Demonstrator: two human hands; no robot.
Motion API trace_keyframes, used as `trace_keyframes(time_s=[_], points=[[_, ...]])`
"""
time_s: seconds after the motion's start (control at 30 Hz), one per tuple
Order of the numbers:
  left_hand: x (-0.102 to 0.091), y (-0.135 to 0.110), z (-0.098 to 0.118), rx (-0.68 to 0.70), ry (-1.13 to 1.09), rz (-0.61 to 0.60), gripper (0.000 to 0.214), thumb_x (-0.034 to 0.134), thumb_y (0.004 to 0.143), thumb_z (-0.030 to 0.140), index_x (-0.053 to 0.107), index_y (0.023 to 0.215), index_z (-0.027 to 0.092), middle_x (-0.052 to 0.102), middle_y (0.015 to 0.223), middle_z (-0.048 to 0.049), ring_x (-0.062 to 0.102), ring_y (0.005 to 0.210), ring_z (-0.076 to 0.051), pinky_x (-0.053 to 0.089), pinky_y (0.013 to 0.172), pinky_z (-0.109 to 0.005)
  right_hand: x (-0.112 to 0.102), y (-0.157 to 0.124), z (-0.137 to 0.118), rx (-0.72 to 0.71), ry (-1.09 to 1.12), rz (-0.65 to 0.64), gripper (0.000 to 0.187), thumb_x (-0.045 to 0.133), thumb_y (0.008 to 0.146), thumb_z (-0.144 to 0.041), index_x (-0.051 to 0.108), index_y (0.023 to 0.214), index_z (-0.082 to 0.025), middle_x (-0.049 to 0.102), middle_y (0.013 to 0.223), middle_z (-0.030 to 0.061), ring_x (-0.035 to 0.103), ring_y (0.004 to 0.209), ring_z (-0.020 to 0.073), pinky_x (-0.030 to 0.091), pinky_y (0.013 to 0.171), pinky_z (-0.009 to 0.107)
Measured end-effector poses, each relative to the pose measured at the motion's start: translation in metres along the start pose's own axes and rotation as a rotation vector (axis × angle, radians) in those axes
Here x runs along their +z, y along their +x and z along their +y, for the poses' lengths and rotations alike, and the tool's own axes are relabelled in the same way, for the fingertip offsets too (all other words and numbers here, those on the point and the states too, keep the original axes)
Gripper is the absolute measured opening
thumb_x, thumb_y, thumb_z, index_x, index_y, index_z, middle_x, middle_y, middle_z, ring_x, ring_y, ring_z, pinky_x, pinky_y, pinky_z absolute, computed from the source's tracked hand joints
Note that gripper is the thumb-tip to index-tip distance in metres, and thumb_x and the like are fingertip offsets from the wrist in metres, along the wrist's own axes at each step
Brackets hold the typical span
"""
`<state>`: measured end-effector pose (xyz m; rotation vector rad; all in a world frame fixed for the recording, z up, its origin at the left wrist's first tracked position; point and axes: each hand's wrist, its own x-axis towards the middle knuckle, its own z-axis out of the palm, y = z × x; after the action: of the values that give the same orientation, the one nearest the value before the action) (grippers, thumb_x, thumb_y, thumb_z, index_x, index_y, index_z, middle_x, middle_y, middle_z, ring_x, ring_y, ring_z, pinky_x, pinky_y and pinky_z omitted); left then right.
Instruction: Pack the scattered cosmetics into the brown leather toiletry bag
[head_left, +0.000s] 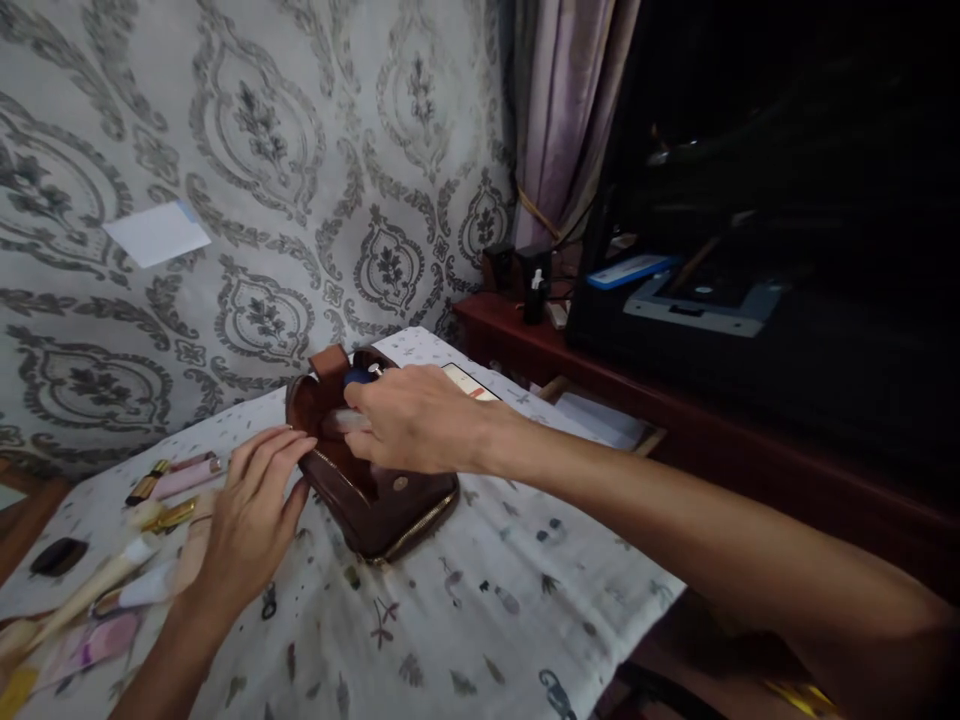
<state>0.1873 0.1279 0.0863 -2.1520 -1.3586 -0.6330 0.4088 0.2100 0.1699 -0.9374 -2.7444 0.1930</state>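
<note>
A dark brown leather pouch [352,510] with a brass zipper and an orange-brown lining lies opened on the table. My left hand [251,510] holds its left edge, fingertips over the rim and thumb lower down. Over the opening, my right hand [412,415] is closed around a pale, translucent object [346,421] whose kind I cannot make out. A dark blue item [360,377] with a small white-topped piece shows just beyond the fingers. The right hand hides much of the pouch's inside.
Makeup brushes [112,575], a pink tube [184,477] and a dark oval item [58,557] lie at left on the patterned cloth [450,640]. Behind my right hand is a phone-like screen [469,383]. A reddish-brown cabinet [495,325] and a large black screen [787,200] stand right.
</note>
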Motion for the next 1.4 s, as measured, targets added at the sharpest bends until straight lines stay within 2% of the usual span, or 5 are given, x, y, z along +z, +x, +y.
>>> trace_keyframes(time_s=[0.3,0.6,0.9,1.03,1.4], points=[[0.003,-0.002,0.002,-0.033,-0.026,0.003,0.036,0.042,0.095,0.012,0.053,0.129,0.019,0.063,0.121,-0.0114,0.052,0.121,-0.028,0.044,0.101,-0.045,-0.001,0.042,-0.002,-0.054,-0.012,-0.04,0.023,0.062,0.084,-0.029,0.069,0.103,-0.017,0.07,0.11,0.01,0.066,0.105,0.0282,0.049,0.081,0.034],[0.006,-0.005,-0.001,-0.036,-0.031,0.013,0.035,0.042,0.094,0.013,0.054,0.127,0.019,0.063,0.121,-0.0117,0.052,0.12,-0.028,0.043,0.102,-0.044,0.018,0.062,0.002,-0.088,-0.025,-0.016,0.025,0.063,0.083,-0.028,0.069,0.104,-0.015,0.071,0.109,0.0123,0.068,0.102,0.0287,0.052,0.08,0.036],[0.008,-0.005,0.0,-0.049,-0.04,0.018,0.036,0.042,0.094,0.013,0.053,0.128,0.019,0.063,0.123,-0.012,0.052,0.122,-0.028,0.043,0.102,-0.045,0.052,0.071,-0.006,-0.105,-0.143,0.148,0.025,0.049,0.091,-0.012,0.068,0.107,-0.009,0.071,0.105,0.0189,0.069,0.101,0.0282,0.055,0.078,0.036],[0.009,-0.006,0.0,-0.054,-0.044,0.01,0.036,0.041,0.096,0.016,0.052,0.129,0.021,0.062,0.124,-0.0119,0.052,0.123,-0.029,0.042,0.103,-0.046,0.07,0.076,-0.009,-0.139,-0.188,0.095,0.024,0.048,0.091,-0.007,0.069,0.103,-0.009,0.071,0.104,0.0195,0.07,0.098,0.0262,0.056,0.075,0.035],[0.01,-0.005,0.001,-0.017,-0.075,0.037,0.038,0.042,0.094,0.012,0.048,0.131,0.019,0.06,0.125,-0.013,0.05,0.122,-0.029,0.041,0.101,-0.045,0.082,0.097,-0.013,-0.222,-0.204,0.032,0.03,0.041,0.096,-0.006,0.07,0.1,-0.01,0.07,0.108,0.0185,0.069,0.1,0.0257,0.057,0.075,0.034]])
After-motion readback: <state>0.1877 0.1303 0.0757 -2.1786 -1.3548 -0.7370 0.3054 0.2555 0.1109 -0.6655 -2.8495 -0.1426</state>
